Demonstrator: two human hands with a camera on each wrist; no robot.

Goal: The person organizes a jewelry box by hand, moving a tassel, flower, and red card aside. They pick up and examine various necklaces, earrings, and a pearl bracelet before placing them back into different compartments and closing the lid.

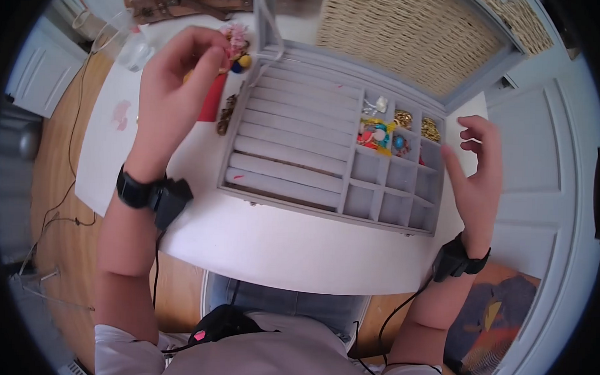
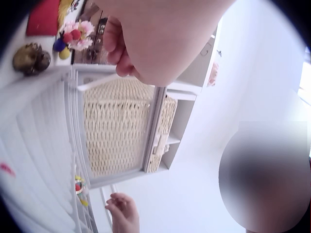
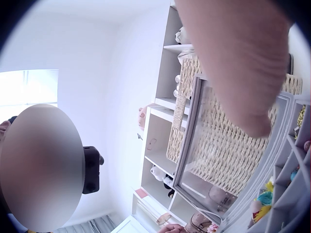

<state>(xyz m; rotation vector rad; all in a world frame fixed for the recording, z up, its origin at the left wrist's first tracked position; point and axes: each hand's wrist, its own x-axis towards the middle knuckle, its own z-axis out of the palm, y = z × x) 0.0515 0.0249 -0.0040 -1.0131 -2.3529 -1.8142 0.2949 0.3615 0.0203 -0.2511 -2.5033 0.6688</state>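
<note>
Where the jewellery box (image 1: 279,203) sits: on one white tabletop (image 1: 245,242), its single clear-panelled lid (image 1: 455,103) raised at twelve to one o'clock.
Ring section: several soft, pale grey padded rolls (image 1: 288,151) run lengthwise; their exact count is unclear.
Grid: twelve square compartments (image 1: 365,168), three across and four deep. Its two upper rows hold trinkets: one has a shiny white piece (image 1: 380,104), two have gold-coloured metal pieces (image 1: 403,118), and another has a red, yellow and turquoise bunch (image 1: 374,135).
Left hand (image 1: 171,90): at ten o'clock of the box, fingers curled in, thumb close to the index finger; whether it pinches anything, I cannot tell.
Pink flower cluster (image 1: 236,36): one, frilly, at one o'clock of the left fingertips; contact is unclear.
Pompoms (image 2: 64,53): four round, fuzzy ones, two red, one blue, one yellow, beside the flowers.
Brown ornament (image 1: 226,115): one, lumpy and glossy, just outside the box at nine o'clock.
Right hand (image 1: 479,164): at three o'clock, fingers spread and loosely bent, nothing visible in them.
</note>
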